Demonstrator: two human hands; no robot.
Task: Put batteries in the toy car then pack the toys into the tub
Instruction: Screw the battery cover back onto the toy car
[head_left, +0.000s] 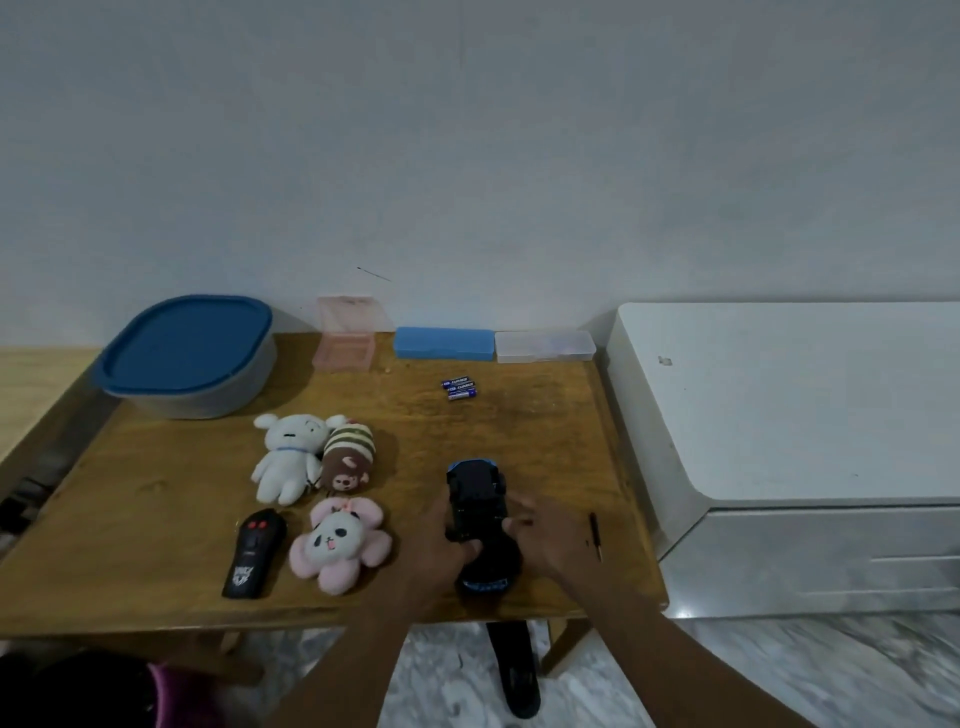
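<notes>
Two bare forearms are reaching in from below toward the toy car (475, 499), which is lying belly-up on the near part of the wooden table (156, 519). The left hand (441, 540) is wrapping its fingers round the car's left flank, thumb lying over the underside. The right hand (550, 540) is touching the right flank, but its fingers are showing only as a blur, and I cannot tell whether they are gripping.

Far left, the grey tub (187, 400) is sitting at the back corner, wearing its blue lid (182, 343). Nearer, a black remote (254, 556) is lying beside a pink panda plush (337, 543), with a white plush (288, 457) and a brown striped plush (345, 457) touching just behind. Three batteries (460, 388) are lying together beyond the car, well apart from it. A thin dark tool (596, 535) is resting just right of the right hand.
</notes>
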